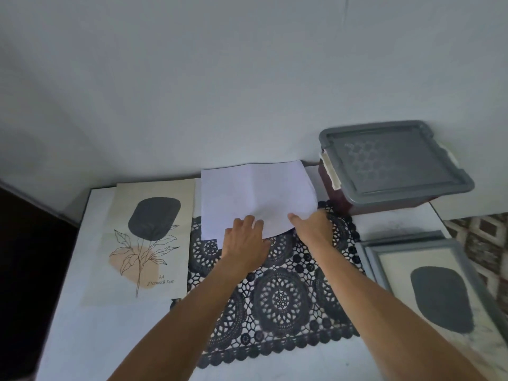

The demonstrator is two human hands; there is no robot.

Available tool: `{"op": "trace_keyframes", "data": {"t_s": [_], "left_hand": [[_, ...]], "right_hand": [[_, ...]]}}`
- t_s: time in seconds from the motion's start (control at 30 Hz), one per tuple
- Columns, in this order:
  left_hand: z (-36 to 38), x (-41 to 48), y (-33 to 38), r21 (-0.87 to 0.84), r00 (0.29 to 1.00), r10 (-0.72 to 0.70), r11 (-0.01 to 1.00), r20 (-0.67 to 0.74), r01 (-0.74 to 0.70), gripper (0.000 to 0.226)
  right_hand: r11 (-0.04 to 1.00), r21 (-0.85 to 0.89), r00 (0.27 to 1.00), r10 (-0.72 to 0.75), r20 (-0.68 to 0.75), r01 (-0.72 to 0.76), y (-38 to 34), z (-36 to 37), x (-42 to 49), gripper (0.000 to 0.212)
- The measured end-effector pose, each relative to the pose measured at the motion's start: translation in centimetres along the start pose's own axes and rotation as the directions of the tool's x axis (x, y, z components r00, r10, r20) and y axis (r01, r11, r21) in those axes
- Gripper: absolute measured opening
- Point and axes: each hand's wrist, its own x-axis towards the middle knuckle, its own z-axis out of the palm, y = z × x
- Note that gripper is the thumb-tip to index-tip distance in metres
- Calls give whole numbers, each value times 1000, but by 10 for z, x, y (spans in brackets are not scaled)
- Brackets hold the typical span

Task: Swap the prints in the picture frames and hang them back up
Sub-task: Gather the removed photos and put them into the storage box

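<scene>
A white sheet, blank side up, is held at frame ctr, its top edge near the wall & its lower edge over a black lace doily. That lower edge is gripped by the L hand, fingers curled onto it, & pinched near the lower-R corner by the R hand. A botanical print marked A4 is laid flat on the white worktop at ctr-left. A grey frame w/ a dark-blob print is seen lower right, a grey-lidded storage box upper right.
</scene>
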Motion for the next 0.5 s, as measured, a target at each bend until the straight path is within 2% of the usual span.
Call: {"op": "trace_keyframes", "data": {"t_s": [0.1, 0.2, 0.3, 0.37, 0.43, 0.5], "left_hand": [[3, -2, -2, 21, 1000, 28, 999, 7, -28, 69], [2, -1, -3, 18, 1000, 26, 999, 0, -26, 81], [-2, 2, 2, -27, 999, -39, 999, -16, 38, 87], [-3, 1, 4, -48, 992, -55, 998, -111, 50, 77], [-6, -2, 5, -72, 969, -39, 997, -242, 22, 54], [-16, -7, 6, -169, 951, -63, 985, -304, 11, 36]], "right_hand": [[996, 88, 1000, -6, -22, 8, -8, 5, -4, 47], [931, 364, 1000, 16, 5, -17, -17, 11, -10, 39], [857, 515, 999, -28, 17, 16, -26, 7, -21, 39], [776, 629, 997, -73, 35, 35, -33, 1, -29, 43], [716, 697, 992, -115, 58, 42, -40, -3, -39, 47], [676, 735, 984, -161, 80, 51, -46, -7, -48, 46]]}}
